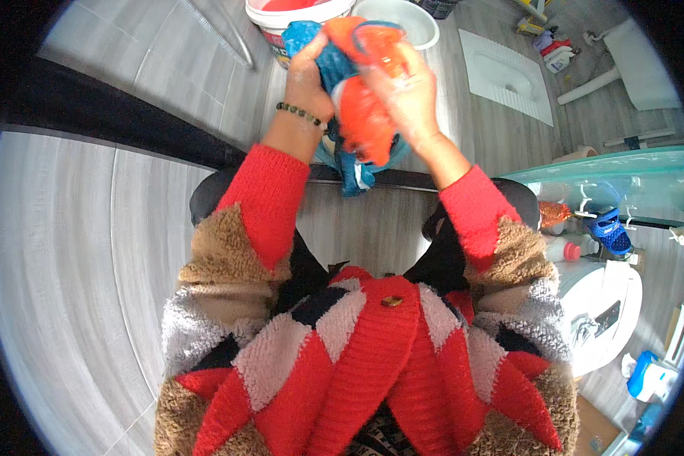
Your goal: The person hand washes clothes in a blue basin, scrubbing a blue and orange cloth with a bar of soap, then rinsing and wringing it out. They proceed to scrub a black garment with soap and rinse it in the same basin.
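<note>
Both my hands are raised in front of me, gripping a wet orange and blue garment (363,114). My left hand (308,70) clutches its blue upper part; a beaded bracelet (301,114) circles that wrist. My right hand (406,87) squeezes the orange part, and the cloth's tail hangs down between my forearms. The bundle is held above a teal basin (400,154), mostly hidden behind it. My red sleeves and a patterned fuzzy sweater fill the lower picture.
A white bucket (290,17) with red inside and a white basin (410,19) stand on the grey tiled floor ahead. A squat toilet pan (505,74) lies to the right. A glass shelf (623,171), bottles and a white washing machine (604,304) stand at right.
</note>
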`<state>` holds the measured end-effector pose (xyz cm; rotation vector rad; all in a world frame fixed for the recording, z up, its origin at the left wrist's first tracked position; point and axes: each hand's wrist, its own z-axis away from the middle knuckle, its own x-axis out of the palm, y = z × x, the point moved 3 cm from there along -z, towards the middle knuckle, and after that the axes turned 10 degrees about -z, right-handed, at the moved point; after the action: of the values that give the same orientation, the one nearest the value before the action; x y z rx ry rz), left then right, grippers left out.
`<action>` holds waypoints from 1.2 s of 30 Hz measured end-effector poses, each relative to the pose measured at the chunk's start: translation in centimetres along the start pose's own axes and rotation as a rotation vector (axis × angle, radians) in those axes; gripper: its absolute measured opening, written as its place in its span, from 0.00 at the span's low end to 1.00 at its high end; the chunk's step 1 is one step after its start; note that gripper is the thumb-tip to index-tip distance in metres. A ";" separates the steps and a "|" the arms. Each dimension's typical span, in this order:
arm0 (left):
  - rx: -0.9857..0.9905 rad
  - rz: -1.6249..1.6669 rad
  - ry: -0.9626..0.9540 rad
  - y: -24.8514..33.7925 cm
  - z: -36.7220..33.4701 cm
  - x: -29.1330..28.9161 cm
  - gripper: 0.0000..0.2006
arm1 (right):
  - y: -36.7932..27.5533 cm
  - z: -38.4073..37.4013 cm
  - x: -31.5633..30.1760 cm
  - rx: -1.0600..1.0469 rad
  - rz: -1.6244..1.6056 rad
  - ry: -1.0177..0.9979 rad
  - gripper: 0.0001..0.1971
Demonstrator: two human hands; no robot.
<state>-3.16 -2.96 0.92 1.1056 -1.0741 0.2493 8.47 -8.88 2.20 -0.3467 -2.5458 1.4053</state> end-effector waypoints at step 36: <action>0.357 -0.483 0.003 0.8 0.6 3.1 0.18 | -0.2 -1.0 -0.8 0.115 0.324 -0.474 0.40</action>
<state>-2.44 -4.13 3.92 1.6479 -0.7437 0.0556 9.53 -8.39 2.82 -0.4713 -2.8504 1.9443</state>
